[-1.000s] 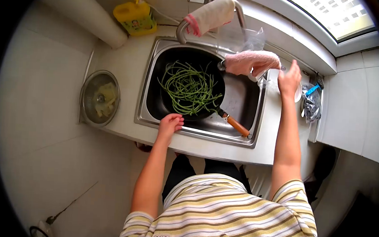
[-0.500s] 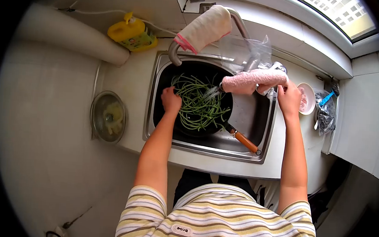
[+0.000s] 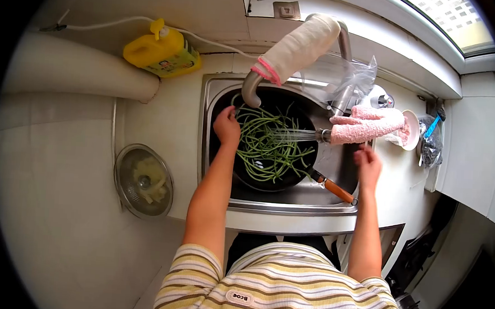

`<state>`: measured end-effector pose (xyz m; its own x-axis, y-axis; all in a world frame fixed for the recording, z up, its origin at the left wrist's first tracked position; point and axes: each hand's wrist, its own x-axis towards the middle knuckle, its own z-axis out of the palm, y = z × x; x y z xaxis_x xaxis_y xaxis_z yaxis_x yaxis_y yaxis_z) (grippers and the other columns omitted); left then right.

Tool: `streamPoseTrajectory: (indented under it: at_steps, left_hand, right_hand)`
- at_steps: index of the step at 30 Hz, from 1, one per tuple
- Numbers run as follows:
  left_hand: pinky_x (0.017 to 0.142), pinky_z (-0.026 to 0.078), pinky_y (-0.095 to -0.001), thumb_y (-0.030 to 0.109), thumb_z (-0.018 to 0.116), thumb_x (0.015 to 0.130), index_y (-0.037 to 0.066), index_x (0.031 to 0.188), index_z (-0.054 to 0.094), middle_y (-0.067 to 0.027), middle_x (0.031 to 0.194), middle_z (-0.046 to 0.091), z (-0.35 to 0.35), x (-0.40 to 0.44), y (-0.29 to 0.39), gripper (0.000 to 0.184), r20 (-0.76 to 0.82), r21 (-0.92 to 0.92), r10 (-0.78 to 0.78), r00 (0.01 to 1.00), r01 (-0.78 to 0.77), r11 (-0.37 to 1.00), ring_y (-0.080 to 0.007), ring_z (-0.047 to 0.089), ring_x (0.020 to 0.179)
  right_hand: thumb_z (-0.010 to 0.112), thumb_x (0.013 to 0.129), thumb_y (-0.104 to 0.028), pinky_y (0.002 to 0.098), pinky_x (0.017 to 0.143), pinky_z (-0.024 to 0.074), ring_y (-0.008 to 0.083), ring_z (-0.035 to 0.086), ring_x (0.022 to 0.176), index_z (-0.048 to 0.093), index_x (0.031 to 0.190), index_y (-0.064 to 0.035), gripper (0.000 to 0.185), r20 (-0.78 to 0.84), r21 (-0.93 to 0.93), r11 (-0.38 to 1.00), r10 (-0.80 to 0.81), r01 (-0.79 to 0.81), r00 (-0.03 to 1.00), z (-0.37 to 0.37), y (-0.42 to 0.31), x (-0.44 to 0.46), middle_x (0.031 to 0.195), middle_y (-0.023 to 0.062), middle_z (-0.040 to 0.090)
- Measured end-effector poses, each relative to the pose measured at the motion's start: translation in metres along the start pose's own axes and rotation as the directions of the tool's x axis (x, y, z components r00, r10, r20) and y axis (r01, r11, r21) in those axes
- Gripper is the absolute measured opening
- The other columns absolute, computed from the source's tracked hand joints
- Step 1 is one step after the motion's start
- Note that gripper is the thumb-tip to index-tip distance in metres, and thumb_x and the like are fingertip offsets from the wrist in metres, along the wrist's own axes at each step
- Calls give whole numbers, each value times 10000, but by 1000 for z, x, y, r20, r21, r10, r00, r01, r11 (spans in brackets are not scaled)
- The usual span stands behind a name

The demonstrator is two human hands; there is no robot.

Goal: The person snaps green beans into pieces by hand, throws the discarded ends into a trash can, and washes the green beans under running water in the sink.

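Long green beans (image 3: pixel 273 147) lie in a black pan (image 3: pixel 299 183) inside the steel sink (image 3: pixel 289 208). Water sprays onto them from the spout (image 3: pixel 323 136) of a tap wrapped in a pink cloth (image 3: pixel 365 126). At the pan's upper left edge is my left hand (image 3: pixel 227 125), its fingers curled at the rim beside the beans; what they hold is hidden. My right hand (image 3: pixel 368 162) is over the sink's right edge, just below the pink cloth, with bent fingers and nothing visible in them. The pan's orange handle (image 3: pixel 339 190) points to the lower right, near that hand.
A metal strainer bowl (image 3: pixel 166 175) with pale pieces stands left of the sink. Behind are a yellow bottle (image 3: pixel 163 54) and a curved pipe under a white cloth (image 3: pixel 299 47). At the right are a white bowl (image 3: pixel 412 130) and a dark plastic bag (image 3: pixel 431 149).
Water began spraying from the tap between the first two frames and still runs. My left hand moved up to the pan's rim. My right hand came off the pink-covered tap and moved down.
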<state>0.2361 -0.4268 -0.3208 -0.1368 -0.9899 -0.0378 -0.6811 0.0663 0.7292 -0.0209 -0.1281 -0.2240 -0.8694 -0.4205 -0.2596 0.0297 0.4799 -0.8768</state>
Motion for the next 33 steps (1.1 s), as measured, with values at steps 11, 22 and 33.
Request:
streamPoseTrajectory:
  at_steps: [11,22,33]
  left_hand:
    - [1046,282,-487,191,640,808,111,1130,604,-138,1428,297,-2,-69,-8,334,647,253,435,627,-714,653,-347,257,1316]
    - [1077,-20,-559,553,449,861,159,1461,98,-136,1512,-64,34,-79,-35,799,730,493,79,679,-604,626,-353,-55,1384]
    - [928,381,-486,488,620,759,164,1436,219,-150,1503,86,10,-95,-9,851,668,542,-244,703,-236,807,-342,364,1235]
  right_hand:
    - [586,719,-62,420,841,448,341,526,1012,569,1083,-32,366,488,-514,647,-320,563,812,157,25,-58,1082,186,548]
    - [682,666,-559,617,1042,147,320,28,1394,245,1420,-310,906,808,-587,94,137,804,573,198,52,-32,1520,22,82]
    - [632,675,-39,423,918,416,346,514,1064,601,1005,-45,332,400,-420,640,-507,644,764,191,30,0,1120,181,566]
